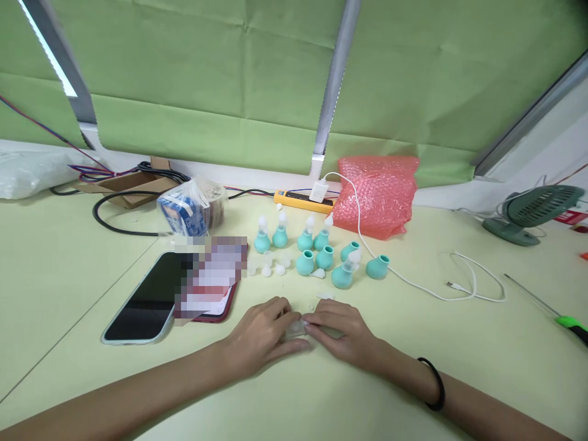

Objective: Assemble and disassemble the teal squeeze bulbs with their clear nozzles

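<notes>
My left hand (264, 334) and my right hand (340, 331) rest on the pale green table (459, 367), fingertips meeting over a small clear plastic piece (294, 329). Both hands pinch it between them. Just beyond them stand several teal rubber bulbs (324, 257), some fitted with clear tips, some lying on their side. A few loose clear tips (271, 264) lie left of the bulbs. Another small clear piece (325, 296) lies just ahead of my right hand.
A dark phone (147, 300) and a red-cased phone (215, 288) lie at left. Behind are a bagged blue carton (186, 214), a cardboard box (133, 184), a yellow power strip (303, 201), pink bubble wrap (376, 193), a white cable (463, 285), a green fan (535, 211) and a screwdriver (558, 315).
</notes>
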The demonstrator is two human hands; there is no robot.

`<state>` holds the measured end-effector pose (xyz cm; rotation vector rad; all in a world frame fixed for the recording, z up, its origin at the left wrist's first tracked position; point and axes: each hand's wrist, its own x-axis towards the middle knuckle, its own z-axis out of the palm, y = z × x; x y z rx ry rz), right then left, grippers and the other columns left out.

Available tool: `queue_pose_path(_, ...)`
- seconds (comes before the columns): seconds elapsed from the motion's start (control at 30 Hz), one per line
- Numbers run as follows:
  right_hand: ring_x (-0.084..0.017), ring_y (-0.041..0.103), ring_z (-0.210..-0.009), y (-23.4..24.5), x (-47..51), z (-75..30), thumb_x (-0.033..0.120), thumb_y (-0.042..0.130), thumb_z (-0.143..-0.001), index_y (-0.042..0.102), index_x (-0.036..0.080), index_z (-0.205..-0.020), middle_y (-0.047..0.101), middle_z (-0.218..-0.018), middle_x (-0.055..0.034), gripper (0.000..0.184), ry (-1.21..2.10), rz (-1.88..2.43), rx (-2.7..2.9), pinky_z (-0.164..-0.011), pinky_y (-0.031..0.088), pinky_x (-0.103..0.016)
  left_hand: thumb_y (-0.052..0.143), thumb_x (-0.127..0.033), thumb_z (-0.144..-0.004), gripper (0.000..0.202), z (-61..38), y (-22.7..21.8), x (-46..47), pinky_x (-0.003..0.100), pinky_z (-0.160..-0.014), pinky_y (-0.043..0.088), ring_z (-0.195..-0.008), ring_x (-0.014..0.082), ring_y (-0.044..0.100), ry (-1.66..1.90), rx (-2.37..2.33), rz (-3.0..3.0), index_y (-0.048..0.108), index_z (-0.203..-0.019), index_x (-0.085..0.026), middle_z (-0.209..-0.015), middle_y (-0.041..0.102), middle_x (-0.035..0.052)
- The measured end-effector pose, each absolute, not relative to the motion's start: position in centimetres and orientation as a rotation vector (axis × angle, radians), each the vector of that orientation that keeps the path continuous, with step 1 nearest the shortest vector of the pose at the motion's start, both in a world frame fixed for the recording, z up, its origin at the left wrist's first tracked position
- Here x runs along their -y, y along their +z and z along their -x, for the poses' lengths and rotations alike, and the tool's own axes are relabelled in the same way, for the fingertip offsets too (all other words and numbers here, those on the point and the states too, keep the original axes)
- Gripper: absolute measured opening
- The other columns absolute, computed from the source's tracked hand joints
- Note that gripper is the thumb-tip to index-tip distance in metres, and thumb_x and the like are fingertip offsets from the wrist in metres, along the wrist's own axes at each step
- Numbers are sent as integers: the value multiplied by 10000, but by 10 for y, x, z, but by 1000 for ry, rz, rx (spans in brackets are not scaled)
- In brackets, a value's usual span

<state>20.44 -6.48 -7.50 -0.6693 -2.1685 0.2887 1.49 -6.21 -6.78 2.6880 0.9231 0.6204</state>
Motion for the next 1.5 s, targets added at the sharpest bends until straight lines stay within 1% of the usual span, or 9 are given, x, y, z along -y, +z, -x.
queue_pose_path(0.07,-119,503,-565,-76,64,-205,88,528,-760,598,131,-889,574,-623,-41,152,316,688,2151,-506,411,-237,478,-311,-788,233,-15,-66,63,254,-583,413,-697,164,487,635,-948,-2617,546,-946,-153,-789,496,55)
queue_pose_path(0.2,-120,503,-599,-77,65,-206,53,510,-757,591,145,-937,568,-656,-41,218,327,703,2112,-520,415,-238,468,-193,-769,197,-16,-63,64,247,-606,399,-701,152,478,596,-932,-2515,562,-941,-176,-778,493,43)
queue_pose_path(0.47,-100,473,-594,-79,71,-202,105,583,-732,638,159,-830,484,-676,-29,125,418,705,2106,-492,395,-211,496,-232,-802,107,-17,-61,63,228,-629,372,-751,147,460,542,-892,-2435,580,-839,-177,-788,484,27)
queue_pose_path(0.7,-107,432,-610,-78,73,-202,83,554,-741,589,175,-942,462,-671,-17,224,298,707,2167,-516,380,-227,485,-237,-812,116,-16,-62,64,235,-640,369,-749,148,448,526,-892,-2450,570,-818,-159,-798,481,32)
queue_pose_path(0.8,-110,411,-610,-76,75,-203,70,537,-744,581,163,-917,462,-668,-21,201,215,691,2228,-515,367,-230,481,-242,-815,120,-16,-61,64,234,-641,369,-751,148,446,530,-886,-2452,571,-812,-162,-799,479,32)
queue_pose_path(1.07,-104,416,-604,-74,75,-202,66,536,-737,558,164,-820,469,-658,-14,131,164,661,2212,-517,368,-221,478,-229,-815,120,-16,-58,65,231,-651,373,-764,149,443,503,-885,-2448,574,-871,-187,-803,471,29)
queue_pose_path(1.23,-111,411,-598,-73,74,-204,91,515,-750,549,166,-824,481,-648,-15,110,8,661,2269,-514,368,-230,476,-243,-813,157,-16,-57,65,242,-666,386,-770,155,452,495,-900,-2441,581,-920,-193,-798,483,31)
queue_pose_path(1.4,-149,434,-645,-73,74,-205,90,506,-747,541,134,-875,519,-657,-40,139,-199,643,2436,-567,391,-284,511,-258,-795,249,-15,-62,63,265,-701,401,-798,171,472,540,-921,-2434,549,-1027,-176,-832,522,45)
queue_pose_path(1.5,-159,430,-655,-71,76,-205,98,493,-754,538,121,-895,522,-666,-48,149,-231,651,2495,-577,392,-298,512,-258,-796,226,-16,-63,63,263,-697,404,-792,169,478,559,-917,-2440,568,-998,-175,-828,529,45)
